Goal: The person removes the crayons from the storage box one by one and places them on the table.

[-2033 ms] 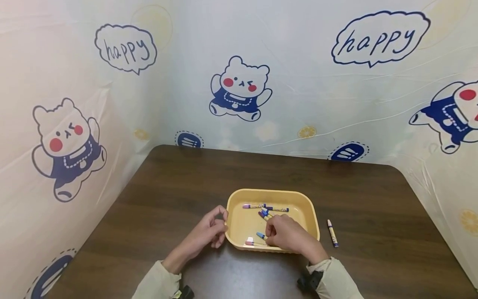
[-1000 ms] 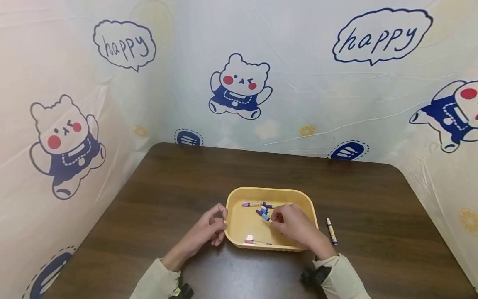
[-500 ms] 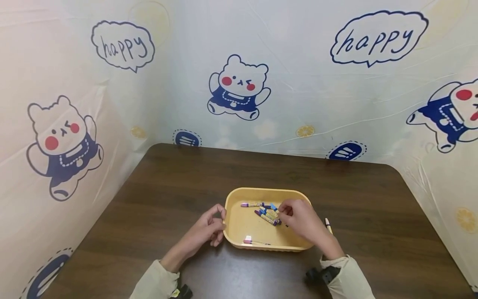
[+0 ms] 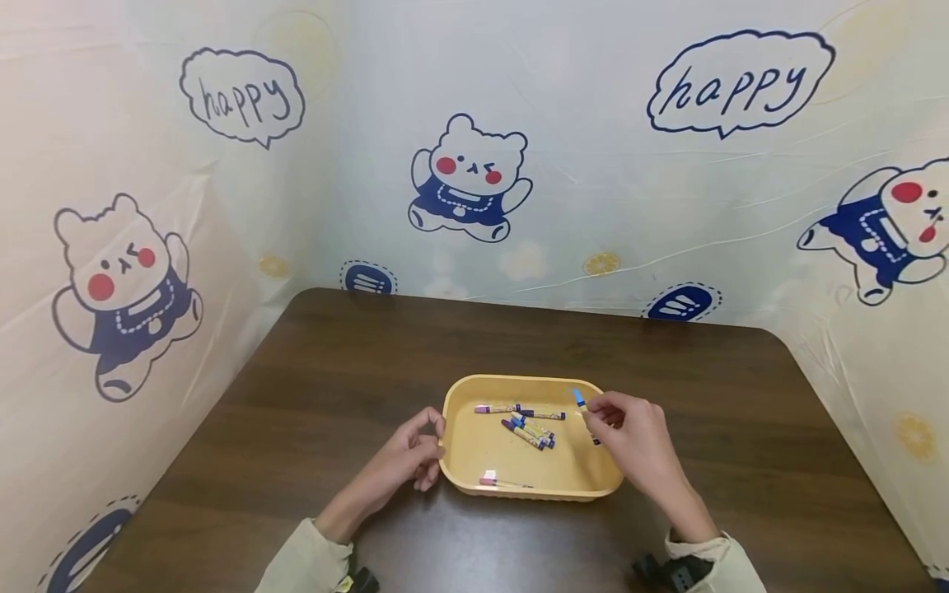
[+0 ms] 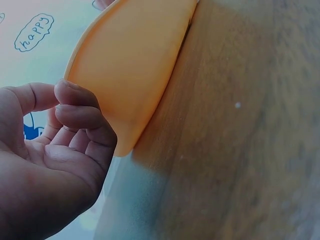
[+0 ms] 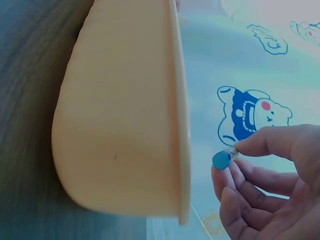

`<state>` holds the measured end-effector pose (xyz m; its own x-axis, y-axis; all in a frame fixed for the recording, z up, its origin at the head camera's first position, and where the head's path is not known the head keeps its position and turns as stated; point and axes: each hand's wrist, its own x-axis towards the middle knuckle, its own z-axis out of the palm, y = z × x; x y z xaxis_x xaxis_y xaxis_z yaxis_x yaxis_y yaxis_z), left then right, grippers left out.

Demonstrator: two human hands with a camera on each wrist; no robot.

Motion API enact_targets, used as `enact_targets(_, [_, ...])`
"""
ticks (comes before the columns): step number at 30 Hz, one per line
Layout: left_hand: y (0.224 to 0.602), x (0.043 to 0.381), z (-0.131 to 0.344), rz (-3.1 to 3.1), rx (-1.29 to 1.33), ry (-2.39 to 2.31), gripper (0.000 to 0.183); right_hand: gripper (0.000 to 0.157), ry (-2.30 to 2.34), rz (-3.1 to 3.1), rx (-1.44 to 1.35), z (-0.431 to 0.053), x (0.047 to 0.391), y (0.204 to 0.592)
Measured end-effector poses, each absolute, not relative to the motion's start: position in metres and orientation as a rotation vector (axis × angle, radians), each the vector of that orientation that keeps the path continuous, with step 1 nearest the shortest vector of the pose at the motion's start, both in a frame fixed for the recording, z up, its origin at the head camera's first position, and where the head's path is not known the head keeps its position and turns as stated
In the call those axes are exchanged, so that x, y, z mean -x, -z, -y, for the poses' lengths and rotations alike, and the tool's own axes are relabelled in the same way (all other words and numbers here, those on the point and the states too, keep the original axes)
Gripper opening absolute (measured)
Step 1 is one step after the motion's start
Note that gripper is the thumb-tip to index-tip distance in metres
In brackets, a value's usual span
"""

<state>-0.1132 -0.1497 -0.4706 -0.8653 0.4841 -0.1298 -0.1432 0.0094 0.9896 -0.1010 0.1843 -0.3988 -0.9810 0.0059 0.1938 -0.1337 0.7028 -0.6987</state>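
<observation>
A yellow plastic tray (image 4: 534,380) stands on the table with several crayons inside. My left hand (image 4: 404,457) grips its left rim between thumb and curled fingers. Over the tray's right end, my right hand (image 4: 638,432) pinches a light blue crayon (image 4: 578,398); the right wrist view shows its blue end between thumb and fingers. A lilac crayon (image 4: 495,408) and a dark blue crayon (image 4: 543,414) lie near the tray's back. In the middle sits a small cluster with a purple crayon (image 4: 522,434). A pink crayon (image 4: 504,483) lies along the front wall.
The dark wooden table (image 4: 356,354) extends around the tray. A printed curtain (image 4: 593,165) with cartoon bears hangs behind it and along both sides. Dark wrist cameras sit at both of my cuffs.
My right hand has picked up the light blue crayon from the tray and moved right with it. The loose crayon right of the tray is now hidden behind that hand. My left hand stays put.
</observation>
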Motion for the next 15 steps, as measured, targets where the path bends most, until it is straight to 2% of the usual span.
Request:
enact_targets(9, [0.47,0.113,0.151,-1.863,-0.347,-1.91,0.019,0.008,-1.095,2.683,0.001,-0.211,0.083,0.398])
enact_targets(15, [0.47,0.113,0.15,-1.851,-0.344,-1.916,0.019,0.011,-1.055,2.659,0.087,-0.236,0.079,0.411])
